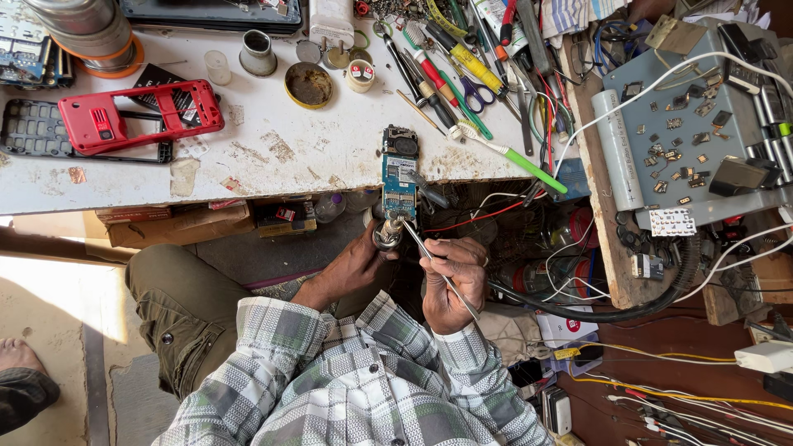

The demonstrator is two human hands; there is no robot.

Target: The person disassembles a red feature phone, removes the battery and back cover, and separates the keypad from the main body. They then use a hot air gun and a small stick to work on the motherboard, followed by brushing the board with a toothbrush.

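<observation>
A blue phone circuit board point(399, 177) lies at the front edge of the white worktable point(273, 157), partly over the edge. Just below it, my left hand point(351, 268) grips a small round metal nozzle-like piece point(387, 234), pointed up at the board's lower end. My right hand point(450, 285) holds thin metal tweezers point(429, 258), and their tips reach toward the same spot under the board. The two hands sit close together above my lap.
A red phone housing point(140, 116) and a black keypad frame point(37, 128) lie at the left. Small tins point(308, 84), screwdrivers, scissors point(475, 91) and a green-handled toothbrush point(516, 157) crowd the table's back. A grey station point(686, 124) strewn with small parts, a black hose point(611, 312) and wires fill the right.
</observation>
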